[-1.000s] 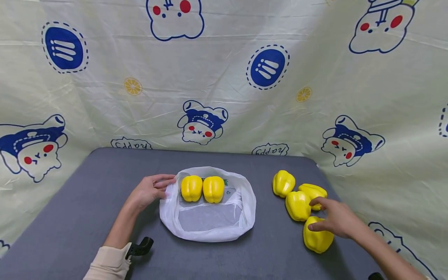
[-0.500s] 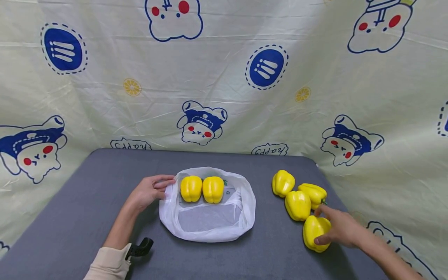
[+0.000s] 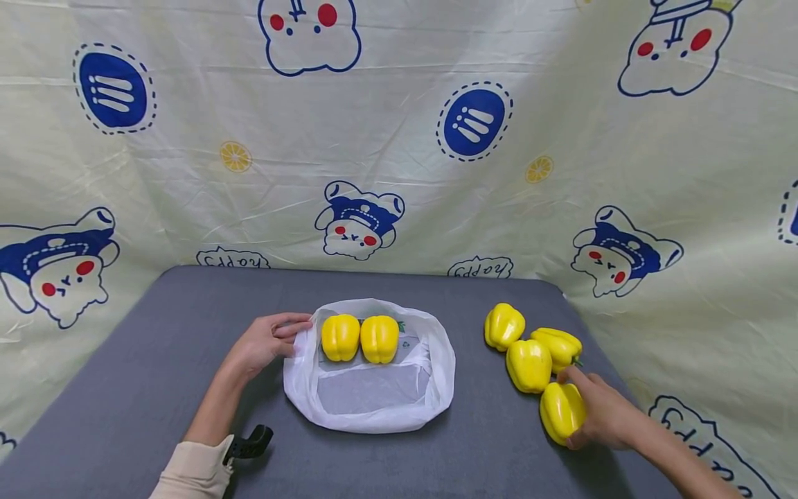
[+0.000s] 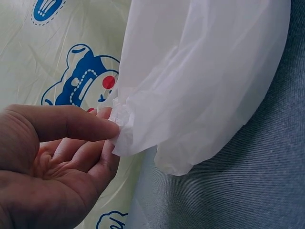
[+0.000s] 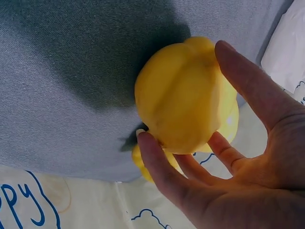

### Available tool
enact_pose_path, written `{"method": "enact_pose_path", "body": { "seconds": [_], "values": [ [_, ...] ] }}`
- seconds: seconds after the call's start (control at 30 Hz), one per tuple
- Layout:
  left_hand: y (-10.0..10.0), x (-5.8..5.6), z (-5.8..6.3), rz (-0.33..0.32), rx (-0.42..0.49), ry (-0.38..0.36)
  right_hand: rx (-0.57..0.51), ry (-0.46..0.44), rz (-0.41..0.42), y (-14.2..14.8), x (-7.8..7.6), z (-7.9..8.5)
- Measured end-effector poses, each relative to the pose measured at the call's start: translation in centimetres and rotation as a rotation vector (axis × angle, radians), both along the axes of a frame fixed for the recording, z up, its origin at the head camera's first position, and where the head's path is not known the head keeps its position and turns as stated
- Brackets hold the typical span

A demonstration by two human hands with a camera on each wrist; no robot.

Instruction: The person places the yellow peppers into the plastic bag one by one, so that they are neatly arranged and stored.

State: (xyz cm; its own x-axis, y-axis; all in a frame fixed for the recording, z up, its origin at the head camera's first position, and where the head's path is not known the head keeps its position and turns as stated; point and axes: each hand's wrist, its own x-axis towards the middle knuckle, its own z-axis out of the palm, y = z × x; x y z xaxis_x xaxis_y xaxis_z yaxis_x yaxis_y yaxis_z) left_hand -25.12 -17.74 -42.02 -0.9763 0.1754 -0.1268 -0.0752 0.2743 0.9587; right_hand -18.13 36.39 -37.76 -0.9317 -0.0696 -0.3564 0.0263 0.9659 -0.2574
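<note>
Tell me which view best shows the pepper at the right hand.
Right wrist: the pepper appears large, mostly uncovered, in the right hand. Head shows it smaller, partly covered by that hand; left wrist doesn't show it.

Screened tabletop station; the type of room beyond is hidden. A grey, fabric-textured table lies at 6 o'clock. A creased, pale sheet hangs from 9 through 12 to 3 o'clock, printed with cartoon animals, citrus slices and lettering reading "happy".

peppers: smooth, glossy | bag: crinkled plastic | tabletop: matt cloth
</note>
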Motion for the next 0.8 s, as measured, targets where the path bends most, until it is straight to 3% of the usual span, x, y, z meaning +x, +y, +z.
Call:
{"method": "enact_pose_path", "body": {
  "seconds": [0.8],
  "values": [
    [-0.02, 0.06, 0.14, 0.008, -0.012, -0.009, -0.04, -0.054, -0.005, 0.99, -1.02, -0.26]
  ]
}}
